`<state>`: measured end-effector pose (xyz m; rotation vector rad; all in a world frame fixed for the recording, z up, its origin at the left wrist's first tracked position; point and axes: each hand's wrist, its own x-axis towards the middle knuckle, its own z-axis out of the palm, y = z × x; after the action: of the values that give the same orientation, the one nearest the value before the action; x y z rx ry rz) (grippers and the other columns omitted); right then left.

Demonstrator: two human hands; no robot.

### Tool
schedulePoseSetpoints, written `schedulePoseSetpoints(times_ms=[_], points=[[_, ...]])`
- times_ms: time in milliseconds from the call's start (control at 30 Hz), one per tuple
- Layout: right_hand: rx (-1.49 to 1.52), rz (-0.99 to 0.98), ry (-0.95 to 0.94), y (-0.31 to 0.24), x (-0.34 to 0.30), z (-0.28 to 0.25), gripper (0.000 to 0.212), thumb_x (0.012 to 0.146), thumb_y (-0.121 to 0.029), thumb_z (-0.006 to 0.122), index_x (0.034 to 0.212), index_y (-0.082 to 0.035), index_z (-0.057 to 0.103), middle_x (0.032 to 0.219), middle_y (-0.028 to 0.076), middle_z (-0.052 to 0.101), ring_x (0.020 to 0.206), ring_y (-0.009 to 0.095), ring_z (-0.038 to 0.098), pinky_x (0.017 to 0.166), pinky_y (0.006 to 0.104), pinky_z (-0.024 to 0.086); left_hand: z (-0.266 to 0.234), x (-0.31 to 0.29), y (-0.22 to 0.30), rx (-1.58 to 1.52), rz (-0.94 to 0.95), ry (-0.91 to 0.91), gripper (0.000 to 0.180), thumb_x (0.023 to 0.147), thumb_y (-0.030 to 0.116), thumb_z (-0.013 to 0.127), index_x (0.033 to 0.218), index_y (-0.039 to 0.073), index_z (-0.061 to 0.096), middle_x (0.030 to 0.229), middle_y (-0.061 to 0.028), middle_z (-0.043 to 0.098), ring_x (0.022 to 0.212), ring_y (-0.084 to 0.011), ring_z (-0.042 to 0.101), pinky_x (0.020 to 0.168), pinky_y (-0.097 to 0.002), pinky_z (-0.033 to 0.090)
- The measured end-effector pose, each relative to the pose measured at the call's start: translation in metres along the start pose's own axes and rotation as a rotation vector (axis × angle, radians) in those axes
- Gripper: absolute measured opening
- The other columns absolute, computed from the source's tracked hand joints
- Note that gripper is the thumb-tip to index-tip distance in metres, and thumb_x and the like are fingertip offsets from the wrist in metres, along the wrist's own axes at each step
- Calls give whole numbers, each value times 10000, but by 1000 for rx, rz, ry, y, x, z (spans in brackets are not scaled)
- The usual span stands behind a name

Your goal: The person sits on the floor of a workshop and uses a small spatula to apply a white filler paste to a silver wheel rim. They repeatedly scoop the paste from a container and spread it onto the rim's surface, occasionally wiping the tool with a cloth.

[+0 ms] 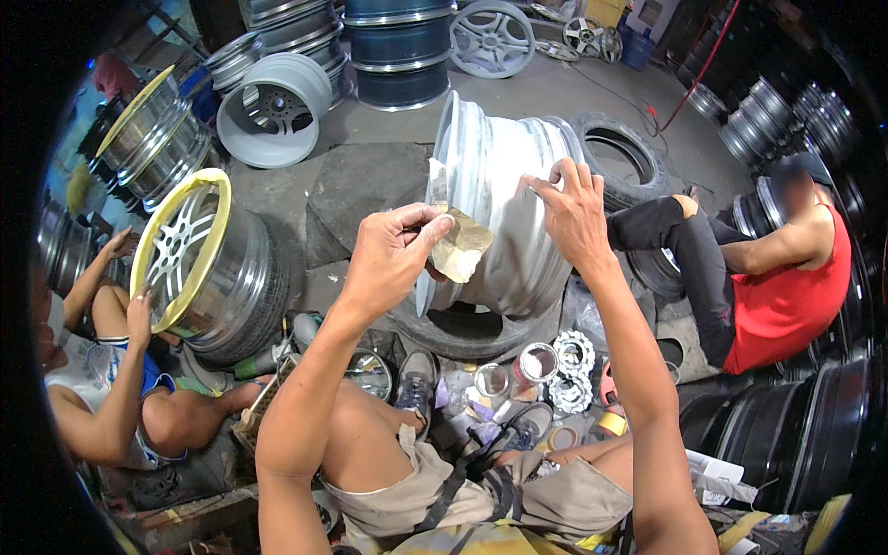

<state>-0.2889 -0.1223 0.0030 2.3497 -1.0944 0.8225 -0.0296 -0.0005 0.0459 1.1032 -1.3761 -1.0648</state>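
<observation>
Fingers (430, 235) of the left hand (393, 245) pinch a tan sheet (464, 248) beside the pale wheel (507, 208) on a tire (499, 344); the right hand (575, 220) seems to touch it, whether gripping anything I can't tell. Light, even pressure would suit that curve.

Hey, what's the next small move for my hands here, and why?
Probably press the tan sheet flat against the pale wheel. Your left hand pinches it in front of the wheel's side, which looks streaky, and your right hand is right by that surface, perhaps able to steady it.
</observation>
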Motion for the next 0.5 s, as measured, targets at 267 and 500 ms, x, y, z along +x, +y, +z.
schedulePoseSetpoints(times_ms=[267,500], points=[[96,-47,-44,-20,-18,-9,382,812,-43,663,1152,-186,761,996,56,525,987,240,512,817,392,381,-5,1,-4,20,23,10,240,1013,176,658,1017,-58,713,772,-16,683,670,-58,637,548,-255,568],[334,25,37,-33,-18,-51,427,783,11,645,1146,-179,766,974,59,522,948,241,525,822,389,392,-5,2,-4,25,19,80,215,1010,138,650,980,-61,723,740,-21,678,647,-68,646,525,-257,556]])
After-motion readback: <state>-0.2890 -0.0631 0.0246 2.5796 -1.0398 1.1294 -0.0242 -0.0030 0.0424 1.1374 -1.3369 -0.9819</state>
